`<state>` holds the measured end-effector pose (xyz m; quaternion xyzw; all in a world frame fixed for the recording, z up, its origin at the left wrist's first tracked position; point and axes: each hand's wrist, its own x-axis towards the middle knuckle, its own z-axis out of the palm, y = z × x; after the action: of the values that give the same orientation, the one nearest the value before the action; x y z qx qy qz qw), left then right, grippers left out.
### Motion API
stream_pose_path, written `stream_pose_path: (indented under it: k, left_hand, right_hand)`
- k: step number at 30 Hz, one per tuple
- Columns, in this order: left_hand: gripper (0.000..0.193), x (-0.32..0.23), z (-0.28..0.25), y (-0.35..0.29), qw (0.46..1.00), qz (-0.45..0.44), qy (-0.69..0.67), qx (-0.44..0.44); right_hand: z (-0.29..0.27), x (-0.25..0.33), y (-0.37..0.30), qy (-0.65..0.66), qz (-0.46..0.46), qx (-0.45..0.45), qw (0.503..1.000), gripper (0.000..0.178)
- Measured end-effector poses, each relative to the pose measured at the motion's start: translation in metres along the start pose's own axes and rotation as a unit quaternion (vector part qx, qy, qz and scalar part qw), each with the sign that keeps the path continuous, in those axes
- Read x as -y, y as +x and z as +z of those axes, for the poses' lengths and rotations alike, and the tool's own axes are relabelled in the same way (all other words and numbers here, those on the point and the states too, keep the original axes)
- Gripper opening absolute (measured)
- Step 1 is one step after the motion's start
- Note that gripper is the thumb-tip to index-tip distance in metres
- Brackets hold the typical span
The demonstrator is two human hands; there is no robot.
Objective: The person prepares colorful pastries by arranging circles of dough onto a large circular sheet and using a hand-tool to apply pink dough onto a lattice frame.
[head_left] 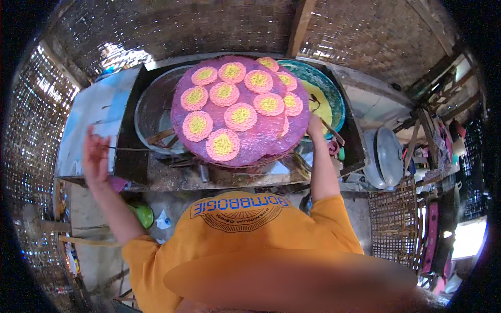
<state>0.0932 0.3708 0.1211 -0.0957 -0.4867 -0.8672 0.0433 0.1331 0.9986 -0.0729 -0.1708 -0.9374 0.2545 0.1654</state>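
Observation:
A wide round tray covered in shiny purple sheeting stands before me. Several pink, lacy discs with yellow centres, like this strand-textured disc, lie on it, a few overlapping at the right. My left hand is raised left of the tray, slightly blurred, fingers up and apart. A thin dark rod runs from beside that hand toward the tray; whether they touch is unclear. At the tray's right edge, my right hand is closed beside a basin of yellow batter; what it grips is hidden. A dark wire piece shows just beyond it.
A dark metal pan sits partly under the tray at left, and a green basin at right. A pale blue panel flanks the bench. Grey metal lids lean at right. Woven walls enclose the bench.

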Motion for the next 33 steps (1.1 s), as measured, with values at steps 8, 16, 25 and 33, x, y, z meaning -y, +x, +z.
stream_pose_path:
  k: [8, 16, 25, 33]
  left_hand:
    - [0.048, -0.053, 0.060, 0.015, 0.992, 0.001, 0.097, 0.085]
    - [0.047, -0.048, 0.074, 0.025, 0.993, 0.009, 0.108, 0.043]
    - [0.045, -0.039, 0.092, 0.114, 0.984, -0.023, 0.155, 0.083]
    - [0.042, 0.004, 0.155, 0.183, 0.968, -0.015, 0.120, 0.221]
  right_hand:
    - [0.109, -0.123, 0.056, 0.419, 0.019, 0.029, 0.907, 0.038]
    - [-0.057, -0.003, 0.089, 0.505, 0.175, -0.194, 0.822, 0.034]
    - [-0.188, 0.116, 0.137, -0.267, 0.005, -0.149, 0.952, 0.021]
    - [-0.221, 0.158, 0.112, -0.132, 0.168, -0.008, 0.977, 0.030]
